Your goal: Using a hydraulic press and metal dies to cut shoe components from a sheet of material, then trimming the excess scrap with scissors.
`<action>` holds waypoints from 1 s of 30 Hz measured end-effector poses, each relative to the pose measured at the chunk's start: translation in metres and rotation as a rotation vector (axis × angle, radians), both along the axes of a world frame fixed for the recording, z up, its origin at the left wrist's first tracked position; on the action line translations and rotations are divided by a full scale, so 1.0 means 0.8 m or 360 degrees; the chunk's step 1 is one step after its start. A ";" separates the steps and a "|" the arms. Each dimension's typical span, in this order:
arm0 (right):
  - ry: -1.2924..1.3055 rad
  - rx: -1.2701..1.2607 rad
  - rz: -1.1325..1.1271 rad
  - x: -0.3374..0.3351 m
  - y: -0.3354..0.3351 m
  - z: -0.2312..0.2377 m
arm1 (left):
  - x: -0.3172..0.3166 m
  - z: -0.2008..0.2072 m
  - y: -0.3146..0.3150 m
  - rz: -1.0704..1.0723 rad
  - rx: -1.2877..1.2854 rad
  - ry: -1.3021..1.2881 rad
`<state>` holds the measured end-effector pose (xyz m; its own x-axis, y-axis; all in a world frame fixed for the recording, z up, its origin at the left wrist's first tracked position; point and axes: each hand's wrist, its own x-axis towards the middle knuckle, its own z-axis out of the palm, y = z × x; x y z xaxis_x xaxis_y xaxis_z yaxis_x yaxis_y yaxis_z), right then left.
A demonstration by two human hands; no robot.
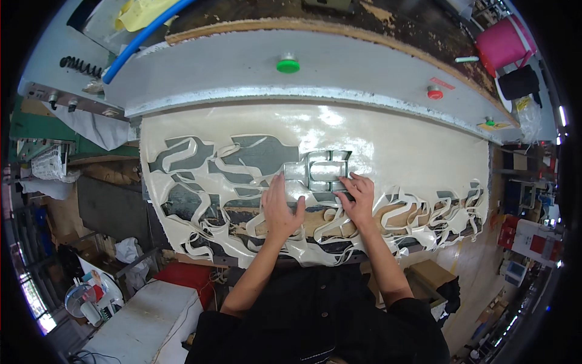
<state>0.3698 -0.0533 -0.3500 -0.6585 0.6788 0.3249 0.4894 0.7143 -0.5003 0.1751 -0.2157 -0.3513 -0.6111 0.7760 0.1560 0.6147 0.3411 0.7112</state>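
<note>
A large cream sheet point(418, 142) with a glossy surface covers the work table. On it, right of the middle, lies a dark metal cutting die point(310, 171) with a curved inner outline. My right hand point(359, 199) grips the lower right corner of this die, thumb below and fingers on its edge. My left hand point(280, 209) rests flat on the sheet just left of the die, fingers straight up and thumb apart, holding nothing. Cut-out openings fill the left and near parts of the sheet, leaving thin curled strips point(200, 203) around them.
Beyond the sheet runs a grey machine beam point(224, 76) with a green button point(288, 64) and a red button point(434, 92). A blue hose point(145, 36) crosses the far left. A pink bucket point(504, 42) stands far right. Near left are a white-topped table point(151, 321) and a fan point(80, 298).
</note>
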 end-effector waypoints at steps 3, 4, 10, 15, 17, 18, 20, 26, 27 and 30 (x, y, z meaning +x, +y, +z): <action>0.0008 0.0052 0.0040 -0.002 0.013 0.007 | 0.002 0.005 0.010 0.0014 -0.0004 0.0020; 0.0007 0.0040 0.0043 -0.002 0.010 0.007 | 0.001 0.007 0.007 0.0026 -0.0005 0.0041; 0.0000 0.0066 0.0075 0.003 0.011 0.009 | -0.001 0.017 0.007 -0.0034 0.0055 0.0061; -0.0016 0.0048 0.0082 0.011 0.010 0.013 | 0.006 0.023 0.006 -0.0020 0.0079 0.0078; -0.0020 0.0033 0.0075 0.015 0.006 0.010 | 0.009 0.023 0.000 -0.0027 0.0081 0.0049; -0.0020 0.0035 0.0077 0.019 0.002 0.009 | 0.011 0.022 -0.002 -0.0039 0.0078 0.0018; -0.0044 0.0014 0.0065 0.024 -0.004 0.009 | 0.012 0.023 -0.007 -0.0046 0.0064 0.0010; -0.0011 0.0031 0.0090 0.023 0.000 -0.005 | 0.007 0.018 -0.004 -0.0028 0.0030 0.0052; 0.0002 0.0046 0.0093 0.022 -0.001 -0.007 | 0.007 0.016 -0.005 -0.0031 0.0026 0.0056; 0.0004 0.0030 0.0082 0.029 -0.009 -0.001 | 0.014 0.016 -0.012 -0.0033 0.0068 0.0061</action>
